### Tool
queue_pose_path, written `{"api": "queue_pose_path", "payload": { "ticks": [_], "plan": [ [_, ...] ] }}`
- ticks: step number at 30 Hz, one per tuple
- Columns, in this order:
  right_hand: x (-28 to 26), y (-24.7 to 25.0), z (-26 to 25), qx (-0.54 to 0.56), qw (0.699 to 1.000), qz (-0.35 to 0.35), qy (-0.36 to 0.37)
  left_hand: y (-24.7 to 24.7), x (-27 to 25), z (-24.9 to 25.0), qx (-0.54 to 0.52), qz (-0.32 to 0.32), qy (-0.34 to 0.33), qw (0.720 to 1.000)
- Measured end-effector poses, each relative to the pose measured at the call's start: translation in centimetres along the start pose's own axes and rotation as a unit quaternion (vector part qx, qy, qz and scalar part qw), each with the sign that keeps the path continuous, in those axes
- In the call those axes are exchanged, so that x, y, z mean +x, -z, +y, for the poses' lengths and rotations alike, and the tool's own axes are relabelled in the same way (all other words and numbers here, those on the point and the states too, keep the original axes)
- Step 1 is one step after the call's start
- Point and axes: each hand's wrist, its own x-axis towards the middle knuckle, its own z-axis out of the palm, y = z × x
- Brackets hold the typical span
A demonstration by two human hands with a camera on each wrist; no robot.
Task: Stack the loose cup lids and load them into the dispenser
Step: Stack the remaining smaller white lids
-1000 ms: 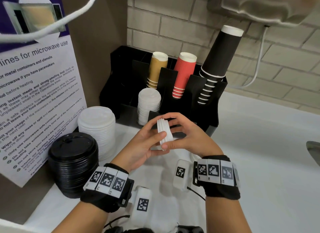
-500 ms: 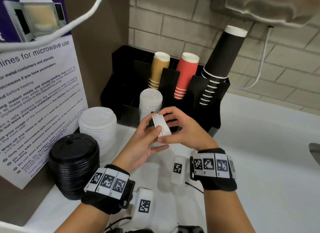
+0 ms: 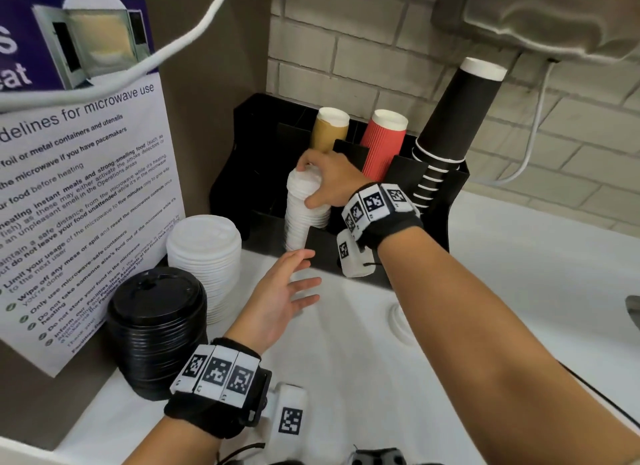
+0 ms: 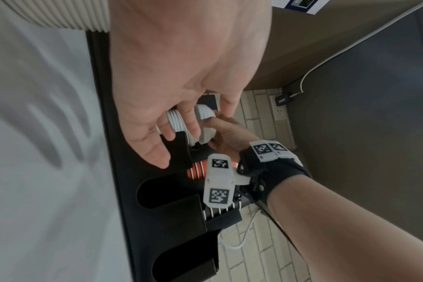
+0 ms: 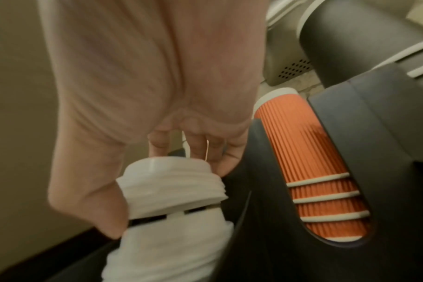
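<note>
A black cup-and-lid dispenser (image 3: 256, 153) stands against the brick wall. A column of small white lids (image 3: 304, 225) sits in its front slot. My right hand (image 3: 311, 184) grips a short stack of white lids (image 3: 299, 182) on top of that column. In the right wrist view the held stack (image 5: 169, 183) is tilted, with a thin gap above the column (image 5: 172, 248); my thumb is on the left and my fingers are behind it. My left hand (image 3: 294, 288) hovers open over the white counter, holding nothing, just in front of the dispenser (image 4: 157, 209).
A tall stack of larger white lids (image 3: 204, 257) and a stack of black lids (image 3: 156, 326) stand at the left by a microwave poster (image 3: 79, 187). Tan (image 3: 329, 129), red (image 3: 382, 142) and black cups (image 3: 453, 118) fill the dispenser. One white lid (image 3: 398, 322) lies on the counter.
My right hand has carried the short lid stack forward and up onto the column in the dispenser. My left hand has let go of it and now hangs open lower down.
</note>
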Motion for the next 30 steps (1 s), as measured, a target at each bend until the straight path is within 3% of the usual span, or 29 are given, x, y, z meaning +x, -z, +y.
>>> {"api": "queue_pose_path", "payload": {
  "ticks": [5, 13, 24, 27, 30],
  "plan": [
    [0.1, -1.0, 0.2, -0.055, 0.998, -0.029, -0.008, 0.3, 0.1, 0.1, 0.016, 0.017, -0.003, 1.000],
    [-1.8, -2.8, 0.2, -0.166, 0.983, 0.062, 0.040, 0.0, 0.1, 0.1, 0.028, 0.018, -0.002, 0.999],
    [-2.4, -3.6, 0.2, -0.175, 0.981, 0.064, 0.044, -0.3, 0.1, -0.2, 0.027, 0.022, 0.003, 0.999],
    [-3.6, -2.4, -0.1, -0.097, 0.990, 0.098, 0.038, -0.2, 0.2, -0.2, 0.024, 0.019, 0.003, 1.000],
    [-7.0, -0.7, 0.6, 0.074, 0.973, 0.219, 0.022, -0.1, 0.1, 0.0, 0.024, 0.013, 0.002, 1.000]
  ]
}}
